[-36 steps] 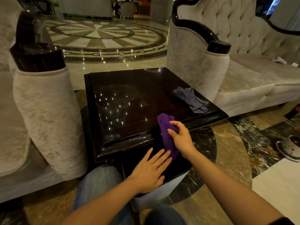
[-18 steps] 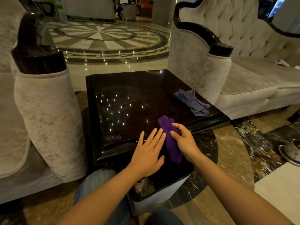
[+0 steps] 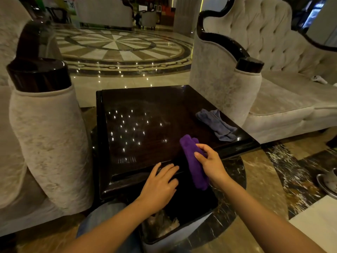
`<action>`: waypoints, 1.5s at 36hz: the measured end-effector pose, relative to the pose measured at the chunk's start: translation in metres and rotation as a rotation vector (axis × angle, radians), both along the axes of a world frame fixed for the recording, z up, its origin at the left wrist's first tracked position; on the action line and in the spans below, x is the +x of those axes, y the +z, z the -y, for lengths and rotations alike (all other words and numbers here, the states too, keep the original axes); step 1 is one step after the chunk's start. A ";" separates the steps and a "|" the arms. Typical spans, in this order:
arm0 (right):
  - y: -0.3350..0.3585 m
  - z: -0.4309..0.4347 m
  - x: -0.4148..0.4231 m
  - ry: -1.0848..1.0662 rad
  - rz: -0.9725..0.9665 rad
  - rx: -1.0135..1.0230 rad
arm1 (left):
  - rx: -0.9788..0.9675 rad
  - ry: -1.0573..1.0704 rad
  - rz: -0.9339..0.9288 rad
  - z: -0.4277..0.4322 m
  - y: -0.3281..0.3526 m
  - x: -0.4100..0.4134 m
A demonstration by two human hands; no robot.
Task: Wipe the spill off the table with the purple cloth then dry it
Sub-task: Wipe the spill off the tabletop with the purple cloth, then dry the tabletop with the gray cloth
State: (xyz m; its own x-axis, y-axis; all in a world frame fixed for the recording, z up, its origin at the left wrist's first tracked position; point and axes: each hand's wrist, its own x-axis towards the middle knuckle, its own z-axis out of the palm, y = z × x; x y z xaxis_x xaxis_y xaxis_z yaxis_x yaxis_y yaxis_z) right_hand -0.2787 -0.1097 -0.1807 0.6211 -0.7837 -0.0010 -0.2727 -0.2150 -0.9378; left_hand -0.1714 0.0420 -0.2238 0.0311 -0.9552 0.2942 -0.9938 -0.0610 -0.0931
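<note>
A folded purple cloth (image 3: pixel 193 161) hangs over the near right edge of the dark glossy table (image 3: pixel 145 110), and my right hand (image 3: pixel 209 163) grips it from the right side. My left hand (image 3: pixel 160 187) lies open just left of the cloth, fingers spread over the table's near rim. A crumpled grey cloth (image 3: pixel 217 125) rests on the table's right side. The tabletop reflects ceiling lights; I cannot make out a spill on it.
A bin (image 3: pixel 173 227) with crumpled paper in it stands on the floor below my hands. Cream sofas flank the table, one armrest at the left (image 3: pixel 47 136) and one at the right (image 3: pixel 237 88). A cup and saucer (image 3: pixel 328 181) sit on the floor at far right.
My left hand has risen from below the table's front to its near rim. The right hand stays on the purple cloth at the same edge. The view has shifted slightly.
</note>
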 end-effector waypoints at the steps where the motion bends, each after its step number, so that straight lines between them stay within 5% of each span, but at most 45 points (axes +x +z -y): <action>1: 0.002 0.003 0.002 0.008 -0.011 -0.001 | -0.023 0.014 -0.012 0.005 0.004 0.005; 11: 0.024 0.056 0.043 0.015 0.116 -0.182 | 0.025 0.352 -0.260 0.077 0.029 0.099; 25: 0.052 0.209 0.151 -0.151 -0.032 -0.398 | 0.208 0.694 -0.410 0.124 0.012 0.206; 38: 0.035 0.307 0.199 -0.080 -0.320 -0.529 | 0.333 0.698 -0.367 0.124 0.006 0.209; 51: 0.007 0.299 0.130 0.049 -0.696 -0.485 | 0.315 0.631 -0.358 0.112 0.013 0.185; 54: 0.012 0.298 0.130 0.050 -0.650 -0.501 | 0.314 0.650 -0.373 0.114 0.011 0.185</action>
State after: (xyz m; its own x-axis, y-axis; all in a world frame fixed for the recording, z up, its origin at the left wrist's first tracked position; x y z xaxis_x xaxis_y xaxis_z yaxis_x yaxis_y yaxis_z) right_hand -0.1492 -0.4080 -0.1683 0.6511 -0.7584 -0.0297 -0.7077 -0.5924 -0.3851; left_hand 0.0141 -0.0724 -0.2127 0.6510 -0.7489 -0.1241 -0.7378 -0.6627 0.1286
